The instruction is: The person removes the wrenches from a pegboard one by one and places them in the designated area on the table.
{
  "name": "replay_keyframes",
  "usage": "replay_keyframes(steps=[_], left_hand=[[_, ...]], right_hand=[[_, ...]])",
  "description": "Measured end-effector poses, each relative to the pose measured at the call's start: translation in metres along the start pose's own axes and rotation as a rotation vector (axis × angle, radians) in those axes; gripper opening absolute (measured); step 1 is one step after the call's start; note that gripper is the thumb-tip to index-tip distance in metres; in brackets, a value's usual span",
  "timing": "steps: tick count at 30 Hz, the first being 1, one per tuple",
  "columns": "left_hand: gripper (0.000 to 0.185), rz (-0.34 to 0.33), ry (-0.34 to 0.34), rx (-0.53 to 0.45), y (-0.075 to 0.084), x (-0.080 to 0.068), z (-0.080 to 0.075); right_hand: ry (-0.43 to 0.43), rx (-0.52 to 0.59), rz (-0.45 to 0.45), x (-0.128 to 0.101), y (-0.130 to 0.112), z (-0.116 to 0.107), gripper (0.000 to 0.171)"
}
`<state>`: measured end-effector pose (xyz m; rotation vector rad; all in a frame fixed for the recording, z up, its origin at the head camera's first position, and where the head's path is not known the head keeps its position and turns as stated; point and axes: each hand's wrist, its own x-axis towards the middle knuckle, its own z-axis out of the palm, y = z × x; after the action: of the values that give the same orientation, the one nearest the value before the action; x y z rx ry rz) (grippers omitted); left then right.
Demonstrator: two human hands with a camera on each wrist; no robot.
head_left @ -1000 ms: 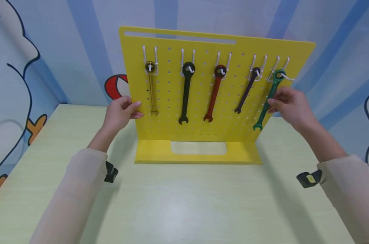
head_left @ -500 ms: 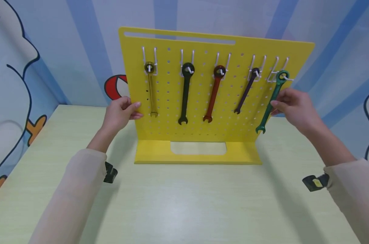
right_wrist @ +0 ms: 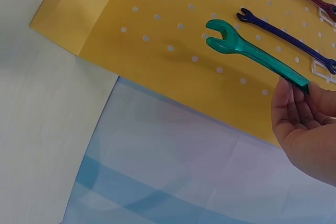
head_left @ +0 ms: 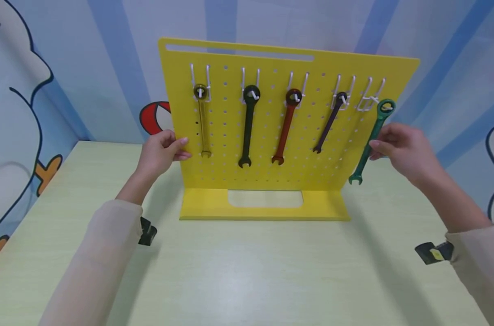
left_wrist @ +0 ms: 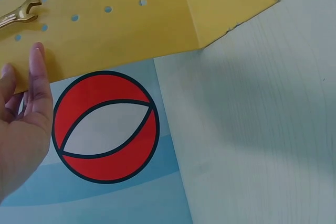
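A yellow pegboard (head_left: 226,172) stands upright on its foot, with white wire hooks along its upper part. My left hand (head_left: 159,149) holds its left edge, thumb in front and the other fingers partly behind. Between thumb and fingers of my right hand (head_left: 406,147) is the shaft of a green combination wrench (right_wrist: 262,59). That wrench slants in front of the board's right edge, its ring end overlapping the tip of the rightmost hook (head_left: 365,103). On the other hooks hang a gold wrench (head_left: 203,124), a black wrench (head_left: 248,127), a red wrench (head_left: 286,127) and a purple wrench (head_left: 330,122).
The board's yellow foot (head_left: 263,213) rests on a pale table (head_left: 239,262). Behind them is a blue striped backdrop (head_left: 288,22) with cartoon figures. A black strap (head_left: 147,232) shows at the left cuff and another strap (head_left: 433,252) at the right.
My right hand has drawn the green wrench to the right and toward me, its ring sliding outward along the hook to the tip. The left hand keeps its place on the board.
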<state>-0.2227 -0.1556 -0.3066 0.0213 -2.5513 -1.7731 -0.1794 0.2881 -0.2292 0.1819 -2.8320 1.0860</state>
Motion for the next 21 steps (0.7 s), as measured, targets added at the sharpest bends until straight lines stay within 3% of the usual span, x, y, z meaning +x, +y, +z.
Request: replay_keyframes(steps=[21], left_hand=[[0.027,0.009,-0.007,0.002,0.001,-0.001,0.0]], right_hand=[[-0.029,-0.025,-0.008,-0.015,-0.002,0.0,0.021]])
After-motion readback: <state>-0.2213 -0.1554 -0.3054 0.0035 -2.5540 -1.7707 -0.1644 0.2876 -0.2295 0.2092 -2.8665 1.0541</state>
